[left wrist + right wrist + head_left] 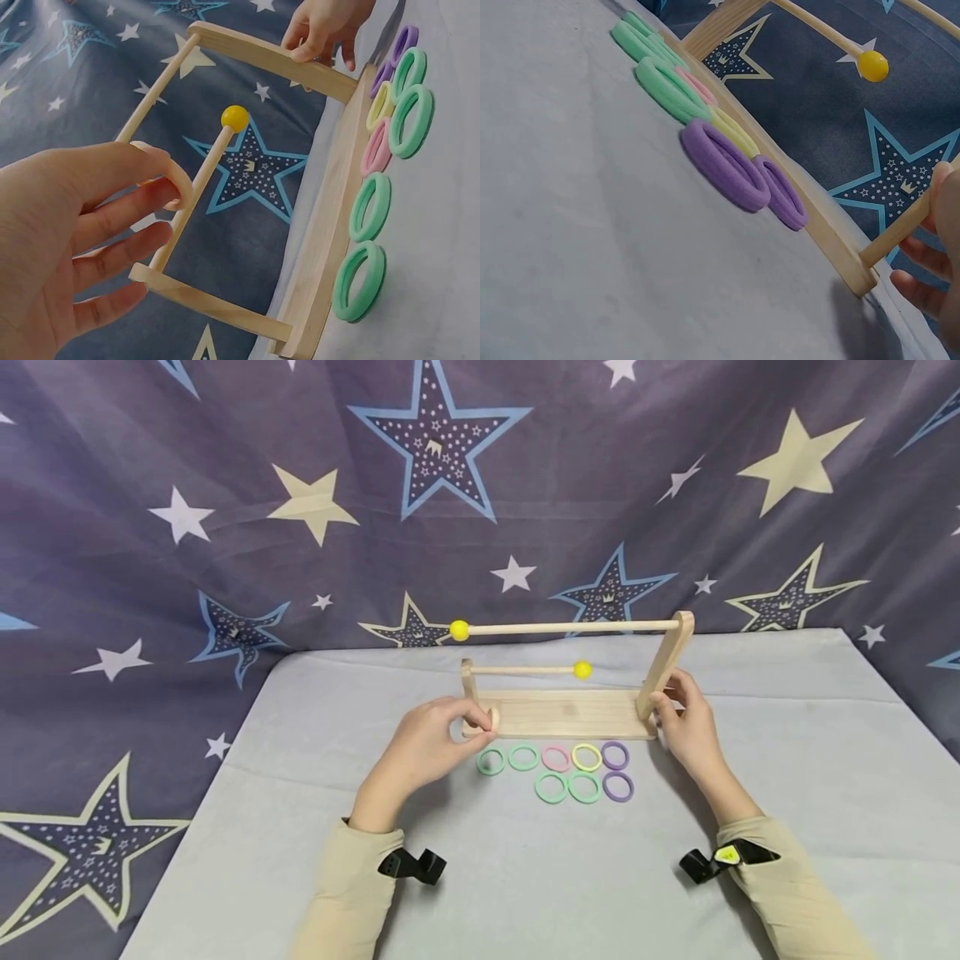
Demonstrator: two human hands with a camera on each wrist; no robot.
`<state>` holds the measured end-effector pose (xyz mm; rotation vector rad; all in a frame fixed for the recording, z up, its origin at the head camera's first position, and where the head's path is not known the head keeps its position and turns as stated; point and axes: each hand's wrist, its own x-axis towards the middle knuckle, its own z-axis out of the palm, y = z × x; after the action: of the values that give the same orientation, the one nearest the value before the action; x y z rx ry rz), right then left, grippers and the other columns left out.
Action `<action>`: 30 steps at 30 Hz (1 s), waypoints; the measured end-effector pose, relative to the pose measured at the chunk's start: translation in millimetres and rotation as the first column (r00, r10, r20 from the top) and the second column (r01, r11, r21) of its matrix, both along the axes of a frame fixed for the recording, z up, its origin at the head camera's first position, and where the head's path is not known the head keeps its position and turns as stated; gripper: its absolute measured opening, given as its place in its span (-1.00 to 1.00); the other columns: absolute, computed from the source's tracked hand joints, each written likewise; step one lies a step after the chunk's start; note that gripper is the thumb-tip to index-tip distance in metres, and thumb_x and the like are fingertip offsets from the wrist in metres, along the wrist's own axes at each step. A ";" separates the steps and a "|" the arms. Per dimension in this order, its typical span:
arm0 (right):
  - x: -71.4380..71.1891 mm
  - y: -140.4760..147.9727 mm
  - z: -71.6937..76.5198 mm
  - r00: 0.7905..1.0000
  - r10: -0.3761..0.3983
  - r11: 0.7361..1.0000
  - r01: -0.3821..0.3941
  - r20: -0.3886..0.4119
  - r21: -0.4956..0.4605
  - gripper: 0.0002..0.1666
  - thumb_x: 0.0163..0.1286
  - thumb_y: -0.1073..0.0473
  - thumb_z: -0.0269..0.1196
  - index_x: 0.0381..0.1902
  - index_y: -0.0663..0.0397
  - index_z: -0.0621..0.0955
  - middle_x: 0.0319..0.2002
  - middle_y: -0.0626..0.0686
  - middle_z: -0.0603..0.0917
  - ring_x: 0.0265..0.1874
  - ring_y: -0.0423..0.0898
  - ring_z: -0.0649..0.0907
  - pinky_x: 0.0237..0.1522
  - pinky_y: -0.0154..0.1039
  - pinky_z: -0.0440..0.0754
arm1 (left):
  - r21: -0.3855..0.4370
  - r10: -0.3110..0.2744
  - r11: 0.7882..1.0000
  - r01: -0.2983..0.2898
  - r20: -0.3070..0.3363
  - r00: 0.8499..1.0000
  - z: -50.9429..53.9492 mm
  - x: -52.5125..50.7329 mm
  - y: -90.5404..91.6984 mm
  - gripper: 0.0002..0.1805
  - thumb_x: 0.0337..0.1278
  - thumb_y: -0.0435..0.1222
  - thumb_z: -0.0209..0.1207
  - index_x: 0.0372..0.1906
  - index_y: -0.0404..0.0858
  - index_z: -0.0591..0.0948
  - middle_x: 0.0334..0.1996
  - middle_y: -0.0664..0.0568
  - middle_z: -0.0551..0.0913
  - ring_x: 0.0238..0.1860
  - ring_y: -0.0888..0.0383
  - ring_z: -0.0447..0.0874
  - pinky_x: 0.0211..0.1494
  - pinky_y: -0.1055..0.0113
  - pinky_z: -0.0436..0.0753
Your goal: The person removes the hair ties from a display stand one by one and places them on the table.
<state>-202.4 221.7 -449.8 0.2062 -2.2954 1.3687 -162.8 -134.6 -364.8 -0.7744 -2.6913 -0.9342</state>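
My left hand [429, 739] pinches a beige ring [180, 184] between thumb and index finger, its other fingers apart from it. The ring is near the short upright [469, 683] of a wooden stand [570, 714]. My right hand [690, 724] grips the tall upright [664, 667] at the other end, thumb on the near side and fingers behind. Two horizontal rods run from the uprights, each tipped with a yellow ball: the upper ball [459, 630] points left, the lower ball [582, 670] right. No ring is on either rod.
In front of the stand lie two rows of loose rings: several green rings [551, 787], a pink ring [557, 758], a yellow ring [587, 757] and two purple rings [724, 165]. A pale cloth covers the table [570, 885]. A star-patterned curtain [247, 543] hangs close behind.
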 end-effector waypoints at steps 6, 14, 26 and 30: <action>-1.1 2.1 1.5 1.000 0.000 1.000 0.000 -0.007 0.019 -0.58 0.45 0.33 0.17 0.20 0.40 0.43 0.01 0.40 0.62 -0.15 -0.55 0.47 -0.24 -0.60 0.44 | -0.039 -0.019 0.999 0.020 0.003 1.000 -4.8 -0.9 6.5 -0.91 0.07 -0.19 0.42 -0.38 0.07 0.71 -0.32 0.30 0.70 -0.24 0.28 0.64 -0.10 0.24 0.55; -2.1 4.6 2.7 1.000 0.005 1.000 -0.005 -0.003 0.019 -0.58 0.45 0.36 0.16 0.21 0.41 0.41 0.01 0.41 0.61 -0.17 -0.59 0.46 -0.26 -0.62 0.43 | -0.088 -0.045 0.995 0.046 0.021 0.999 -8.6 -0.7 14.6 -0.90 0.12 -0.25 0.39 -0.28 0.04 0.73 -0.33 0.32 0.69 -0.23 0.30 0.60 -0.11 0.24 0.55; 2.0 0.3 2.2 1.000 -0.002 1.000 0.002 0.029 0.013 -0.57 0.46 0.36 0.15 0.23 0.41 0.41 0.03 0.40 0.61 -0.13 -0.44 0.54 -0.23 -0.61 0.43 | -0.190 -0.077 0.978 0.086 0.056 0.995 -18.5 -0.1 19.0 -0.87 0.04 -0.23 0.45 -0.29 0.07 0.79 -0.25 0.35 0.75 -0.20 0.25 0.67 -0.07 0.20 0.57; 1.6 0.3 3.5 1.000 0.001 1.000 -0.001 0.021 0.012 -0.57 0.46 0.34 0.16 0.22 0.41 0.41 0.02 0.40 0.61 -0.12 -0.40 0.55 -0.22 -0.62 0.43 | -0.204 -0.083 0.974 0.097 0.080 0.993 -19.8 -0.8 20.1 -0.88 0.02 -0.23 0.46 -0.33 0.09 0.79 -0.26 0.35 0.75 -0.19 0.25 0.68 -0.08 0.20 0.57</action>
<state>-200.8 222.0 -446.3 0.1983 -2.3217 1.3638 -163.6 -114.5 -384.6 -0.9275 -2.8709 -0.7194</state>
